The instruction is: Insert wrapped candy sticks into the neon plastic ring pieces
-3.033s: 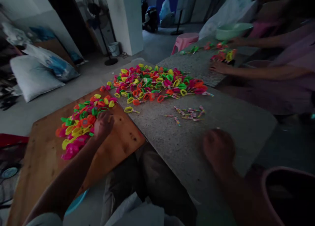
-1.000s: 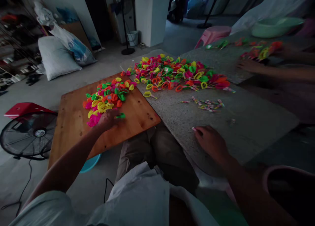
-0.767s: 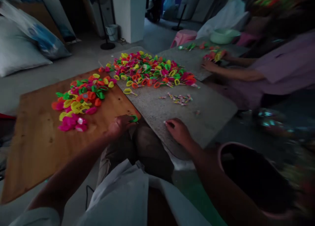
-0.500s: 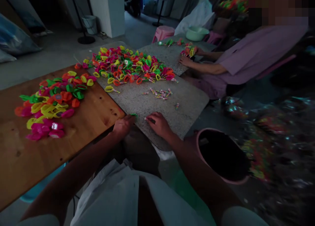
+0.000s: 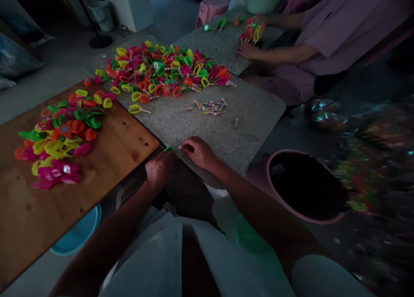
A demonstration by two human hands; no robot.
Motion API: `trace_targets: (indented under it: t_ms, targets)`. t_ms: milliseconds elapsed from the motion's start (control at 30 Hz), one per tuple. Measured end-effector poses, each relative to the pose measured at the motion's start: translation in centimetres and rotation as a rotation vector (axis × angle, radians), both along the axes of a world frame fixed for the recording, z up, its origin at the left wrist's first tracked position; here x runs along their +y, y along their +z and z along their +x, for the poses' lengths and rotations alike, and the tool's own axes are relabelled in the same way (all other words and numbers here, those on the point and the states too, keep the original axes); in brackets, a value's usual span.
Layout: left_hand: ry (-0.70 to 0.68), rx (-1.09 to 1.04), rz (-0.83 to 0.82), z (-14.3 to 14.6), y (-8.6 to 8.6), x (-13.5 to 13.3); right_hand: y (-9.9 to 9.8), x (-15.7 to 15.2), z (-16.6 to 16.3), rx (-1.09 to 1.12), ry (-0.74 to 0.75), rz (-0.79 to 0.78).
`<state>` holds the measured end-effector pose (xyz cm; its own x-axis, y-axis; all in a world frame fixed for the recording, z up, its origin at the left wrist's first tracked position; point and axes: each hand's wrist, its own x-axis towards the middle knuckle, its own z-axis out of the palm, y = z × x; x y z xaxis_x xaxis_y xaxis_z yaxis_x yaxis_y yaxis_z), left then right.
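My left hand is closed on a green plastic toy watch, of which only a bit shows at the fingertips. Close by on the right, my right hand pinches a small pale wrapped stick, its tip pointing at the green piece. Both hands are at the near corner of the grey speckled table. Several small printed sticks lie loose beyond my right hand, with a single stick apart from them. Farther back is a large heap of bright toy watches, some with sticks attached.
On the wooden board at left lies another pile of toy watches. A pink bucket stands on the floor at right, and a blue basin under the board. Across the table a co-worker's hand is beside several toy watches.
My right hand has moved left, bringing the pale stick closer to the green toy watch in my left hand. The view has tilted downward.
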<state>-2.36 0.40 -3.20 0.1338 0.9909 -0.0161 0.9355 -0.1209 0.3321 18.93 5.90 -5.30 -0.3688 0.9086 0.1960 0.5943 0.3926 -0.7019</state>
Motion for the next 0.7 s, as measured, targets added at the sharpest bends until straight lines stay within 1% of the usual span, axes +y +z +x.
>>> trace_targets:
  t_ms: [167,400,500,700]
  targets:
    - [0.025,0.064,-0.032,0.5,0.4,-0.4,0.0,0.0,-0.8,-0.01,0.087,0.02]
    - [0.082,0.099,-0.141,1.5,1.7,-0.5,-0.1,0.3,-1.1,-0.05,0.142,0.049]
    - [0.074,0.078,-0.117,1.5,1.6,-0.4,0.1,0.6,-1.2,-0.066,0.18,0.06]
    - [0.056,0.053,-0.078,1.3,0.6,-0.3,0.5,2.1,-1.0,-0.112,0.281,0.051]
